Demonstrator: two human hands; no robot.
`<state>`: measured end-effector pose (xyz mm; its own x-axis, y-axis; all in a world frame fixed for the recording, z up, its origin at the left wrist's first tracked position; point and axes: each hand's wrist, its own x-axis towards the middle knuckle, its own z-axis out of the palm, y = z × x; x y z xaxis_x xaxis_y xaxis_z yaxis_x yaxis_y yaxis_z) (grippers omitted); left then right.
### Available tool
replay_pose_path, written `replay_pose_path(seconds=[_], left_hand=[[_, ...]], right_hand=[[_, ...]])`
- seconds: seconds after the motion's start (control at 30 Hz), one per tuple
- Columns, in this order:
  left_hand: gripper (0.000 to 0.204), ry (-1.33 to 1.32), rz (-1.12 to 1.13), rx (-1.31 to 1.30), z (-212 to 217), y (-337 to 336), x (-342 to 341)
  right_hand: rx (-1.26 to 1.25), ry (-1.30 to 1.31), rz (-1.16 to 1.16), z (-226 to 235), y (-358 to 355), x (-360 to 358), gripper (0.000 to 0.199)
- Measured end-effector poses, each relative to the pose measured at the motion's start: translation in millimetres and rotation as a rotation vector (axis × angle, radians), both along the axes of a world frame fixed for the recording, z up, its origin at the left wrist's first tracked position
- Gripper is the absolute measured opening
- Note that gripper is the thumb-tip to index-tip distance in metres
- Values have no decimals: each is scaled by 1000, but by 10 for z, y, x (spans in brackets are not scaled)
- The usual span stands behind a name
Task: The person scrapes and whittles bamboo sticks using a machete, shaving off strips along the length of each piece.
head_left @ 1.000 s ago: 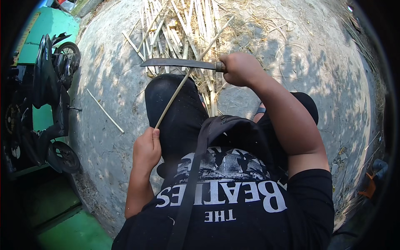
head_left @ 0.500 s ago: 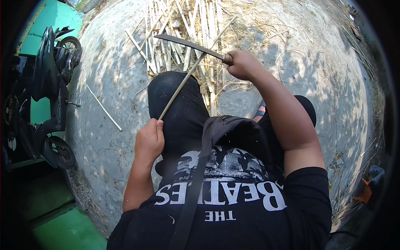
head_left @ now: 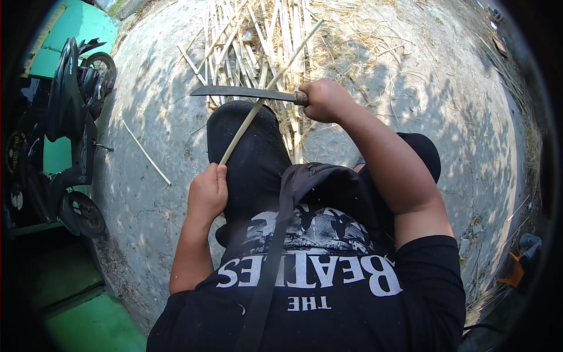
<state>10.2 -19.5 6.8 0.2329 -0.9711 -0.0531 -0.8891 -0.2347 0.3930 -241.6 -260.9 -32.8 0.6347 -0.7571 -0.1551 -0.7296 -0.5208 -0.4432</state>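
Note:
A long, pale strip that looks like bamboo (head_left: 240, 134) slants up and to the right across my left knee. My left hand (head_left: 207, 190) is closed round its near end, thumb along the top. A machete (head_left: 234, 91) with a long dark blade and a short wooden handle is gripped in my right hand (head_left: 326, 101). Its blade lies crosswise over the strip just beyond my knee, pointing left, and seems to touch it. The strip's far end sticks out past the blade, above the pile on the ground.
Many split strips (head_left: 287, 35) and curly shavings (head_left: 369, 47) lie on the concrete ground ahead. One loose stick (head_left: 145, 152) rests on the left. A dark motorbike (head_left: 76, 129) stands by a green wall (head_left: 88, 26). An orange object (head_left: 511, 270) lies at the far right.
The machete has slid along the strip toward me, and my right hand has moved nearer and left. The blade now lies more level. My left hand still grips the strip, barely moved.

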Motion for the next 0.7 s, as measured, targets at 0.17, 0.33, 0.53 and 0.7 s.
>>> replay_pose_path(seconds=[0.17,0.33,0.53,0.7], left_hand=[[38,-65,19,-4,-12,71,-43],[36,-82,11,-59,-27,37,-113],[34,-99,-23,-39,-38,39,-54],[34,-88,-8,-47,-2,22,-89]], right_hand=[[-78,35,23,201,183,83,19],[-130,-9,-9,90,78,-54,14],[-220,-99,-10,104,168,18,9],[-185,-126,-13,-115,38,3,10]])
